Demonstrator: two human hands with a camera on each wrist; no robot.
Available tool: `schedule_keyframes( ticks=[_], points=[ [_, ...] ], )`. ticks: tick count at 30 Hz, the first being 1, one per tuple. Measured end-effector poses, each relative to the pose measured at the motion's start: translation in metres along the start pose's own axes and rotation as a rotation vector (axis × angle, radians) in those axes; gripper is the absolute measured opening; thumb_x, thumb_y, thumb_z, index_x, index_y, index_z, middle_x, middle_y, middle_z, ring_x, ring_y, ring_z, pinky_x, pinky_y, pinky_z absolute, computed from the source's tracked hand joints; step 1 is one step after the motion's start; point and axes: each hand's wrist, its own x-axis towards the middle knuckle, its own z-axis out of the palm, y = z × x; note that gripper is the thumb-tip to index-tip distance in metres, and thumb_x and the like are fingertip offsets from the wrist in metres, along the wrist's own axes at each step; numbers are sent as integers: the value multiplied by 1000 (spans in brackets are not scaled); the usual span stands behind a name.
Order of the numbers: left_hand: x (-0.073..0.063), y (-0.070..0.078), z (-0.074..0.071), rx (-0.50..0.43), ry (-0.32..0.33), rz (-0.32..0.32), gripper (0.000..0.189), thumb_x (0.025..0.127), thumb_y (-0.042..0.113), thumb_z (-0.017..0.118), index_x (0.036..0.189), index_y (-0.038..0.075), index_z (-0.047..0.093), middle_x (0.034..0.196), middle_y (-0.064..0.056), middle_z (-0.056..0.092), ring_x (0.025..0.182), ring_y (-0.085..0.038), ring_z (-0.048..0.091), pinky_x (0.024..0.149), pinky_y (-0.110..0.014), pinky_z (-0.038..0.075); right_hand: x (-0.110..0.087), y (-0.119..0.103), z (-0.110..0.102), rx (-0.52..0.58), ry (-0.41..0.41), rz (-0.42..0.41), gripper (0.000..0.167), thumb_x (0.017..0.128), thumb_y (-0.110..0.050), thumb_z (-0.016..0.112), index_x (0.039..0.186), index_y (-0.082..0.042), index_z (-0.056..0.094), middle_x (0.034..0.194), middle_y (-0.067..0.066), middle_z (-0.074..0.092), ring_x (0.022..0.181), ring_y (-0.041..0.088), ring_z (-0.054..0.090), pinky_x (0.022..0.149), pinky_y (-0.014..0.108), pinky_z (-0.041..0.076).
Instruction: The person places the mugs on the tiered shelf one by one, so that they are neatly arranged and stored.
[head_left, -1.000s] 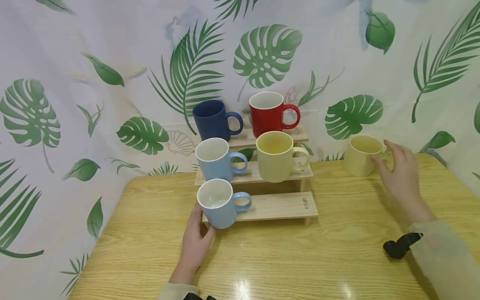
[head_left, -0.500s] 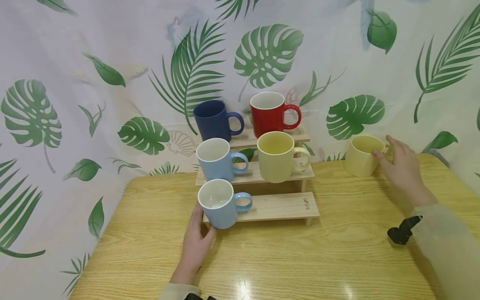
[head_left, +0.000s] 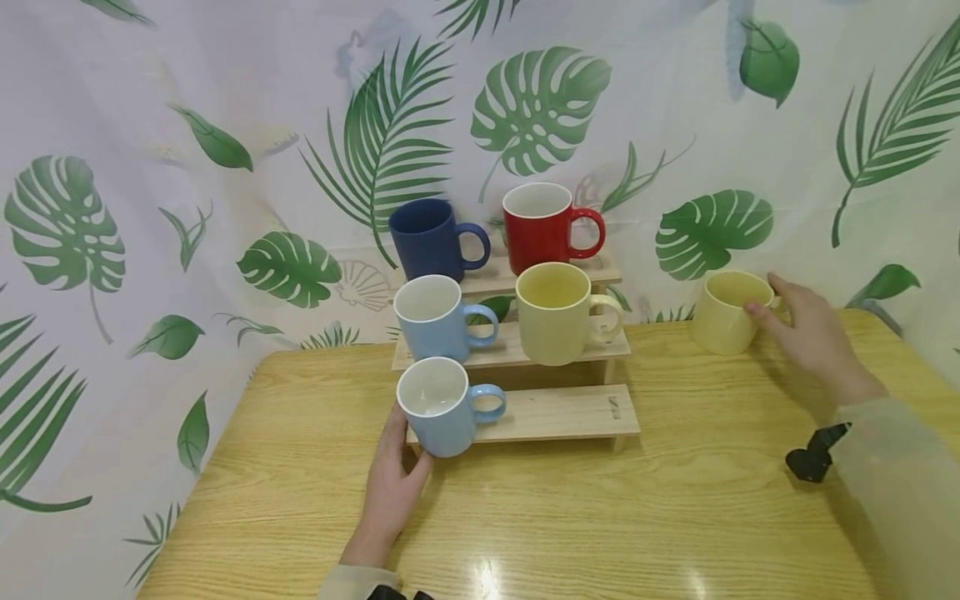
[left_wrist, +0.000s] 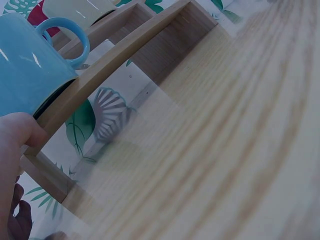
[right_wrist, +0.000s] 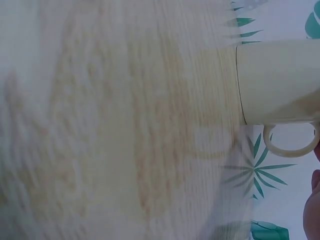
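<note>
My left hand (head_left: 395, 479) is around the lower left side of a light blue mug (head_left: 435, 417) on the bottom step of a wooden rack (head_left: 555, 414). In the left wrist view the thumb (left_wrist: 22, 131) lies along the mug's base at the step's front edge, with the other fingers partly hidden. To the right, my right hand (head_left: 813, 333) holds a pale yellow mug (head_left: 720, 325) at its handle side, thumb near the rim. That mug stands upright near the table's back edge; in the right wrist view its handle (right_wrist: 290, 151) is beside the fingertips.
On the middle step stand another light blue mug (head_left: 431, 325) and another yellow mug (head_left: 553, 321). A dark blue mug (head_left: 426, 246) and a red mug (head_left: 536, 233) are on the top step. Behind the wooden table (head_left: 525, 517) hangs a leaf-patterned cloth (head_left: 247, 75).
My right hand and wrist have shifted slightly to the right and up, the thumb now over the yellow mug's rim. The left hand and the racked mugs stay put.
</note>
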Motion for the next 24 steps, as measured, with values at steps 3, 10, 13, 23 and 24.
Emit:
schedule_keyframes(
  ticks=[3, 10, 13, 23, 24],
  points=[
    [0, 1, 0, -5, -3, -5, 78, 87, -4, 60, 153, 9, 20, 156, -8, 23, 142, -25, 20, 114, -45, 20, 0, -3, 1, -38, -15, 8, 72, 99, -41, 47, 151, 0, 18, 137, 42, 29, 123, 61, 23, 96, 73, 18],
    [0, 0, 0, -18, -12, 1, 79, 87, -5, 59, 153, 10, 18, 156, -6, 22, 142, -22, 19, 114, -44, 19, 0, -9, 13, -44, -2, 4, 77, 97, -42, 51, 149, 4, 19, 121, 41, 35, 107, 55, 32, 82, 67, 28],
    [-1, 1, 0, -11, -13, -6, 79, 87, -5, 59, 153, 9, 18, 156, -7, 22, 142, -23, 19, 114, -45, 19, -2, -11, 18, 2, 3, 25, 78, 97, -41, 52, 149, 6, 17, 121, 40, 35, 101, 51, 35, 80, 66, 31],
    [0, 3, 0, -12, -10, -22, 79, 87, -5, 58, 153, 10, 18, 156, -6, 22, 142, -23, 20, 114, -44, 19, -9, -21, 25, 110, -37, 121, 88, 96, -47, 50, 153, -5, -2, 141, 42, 25, 118, 57, 38, 88, 69, 38],
    [0, 3, 0, -15, -12, -20, 79, 87, -5, 58, 153, 11, 18, 156, -6, 22, 142, -23, 19, 114, -44, 19, -10, -22, 25, 107, -38, 132, 88, 96, -48, 50, 153, -6, -2, 142, 42, 25, 118, 57, 38, 88, 69, 38]
  ],
)
